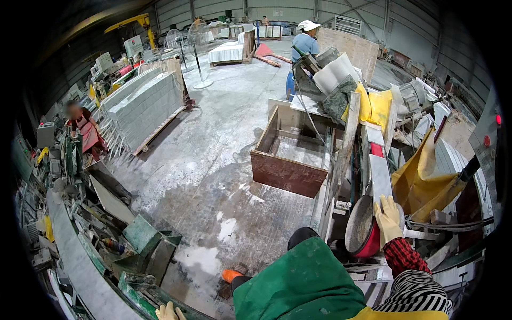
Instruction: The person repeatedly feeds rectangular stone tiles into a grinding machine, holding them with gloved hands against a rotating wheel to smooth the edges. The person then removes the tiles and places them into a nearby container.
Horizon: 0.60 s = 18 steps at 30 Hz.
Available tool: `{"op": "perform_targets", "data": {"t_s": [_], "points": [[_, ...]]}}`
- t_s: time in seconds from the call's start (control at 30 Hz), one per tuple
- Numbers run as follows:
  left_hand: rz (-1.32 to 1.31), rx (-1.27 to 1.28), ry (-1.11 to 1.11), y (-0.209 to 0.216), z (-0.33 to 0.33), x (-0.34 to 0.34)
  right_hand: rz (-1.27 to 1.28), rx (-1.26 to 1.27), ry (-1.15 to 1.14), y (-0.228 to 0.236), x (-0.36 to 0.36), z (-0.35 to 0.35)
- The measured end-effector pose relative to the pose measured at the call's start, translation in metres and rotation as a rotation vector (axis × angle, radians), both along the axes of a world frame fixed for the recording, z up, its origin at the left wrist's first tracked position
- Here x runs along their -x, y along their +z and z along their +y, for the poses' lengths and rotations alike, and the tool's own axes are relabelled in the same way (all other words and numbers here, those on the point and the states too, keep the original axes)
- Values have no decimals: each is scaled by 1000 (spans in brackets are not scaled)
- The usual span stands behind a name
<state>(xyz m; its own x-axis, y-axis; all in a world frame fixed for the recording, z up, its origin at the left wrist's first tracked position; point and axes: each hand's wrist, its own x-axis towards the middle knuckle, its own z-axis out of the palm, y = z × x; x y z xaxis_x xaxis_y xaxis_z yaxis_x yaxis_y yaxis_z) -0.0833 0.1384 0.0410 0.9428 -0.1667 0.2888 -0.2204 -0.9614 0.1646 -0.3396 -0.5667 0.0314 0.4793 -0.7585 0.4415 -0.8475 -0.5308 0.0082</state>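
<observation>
My right hand (388, 218), in a yellow glove with a red plaid cuff, rests flat against the rim of a red basin (364, 234) that stands tilted on its edge beside a narrow grey stone strip (380, 178). Only the gloved fingertips of my left hand (169, 311) show at the bottom edge, touching the green frame of a machine (141, 290). I cannot tell whether that hand grips anything. My green apron (298, 285) fills the lower middle.
An open wooden crate (290, 154) stands ahead on the wet concrete floor (213, 160). Yellow sheeting (421, 184) hangs at right. Stacked stone slabs (144, 104) lean at left, near a seated person (85, 130). Another person in a white helmet (305, 45) works farther back.
</observation>
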Motion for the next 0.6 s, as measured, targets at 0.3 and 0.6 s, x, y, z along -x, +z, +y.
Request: {"op": "perform_targets", "data": {"t_s": [0.3,0.6], "points": [[-43,9,-37,-3,4,-3,62,-20,58,32,-31,-1],[59,-37,41,0,-1,-3,56,-3,57,31,-47,-35]]}}
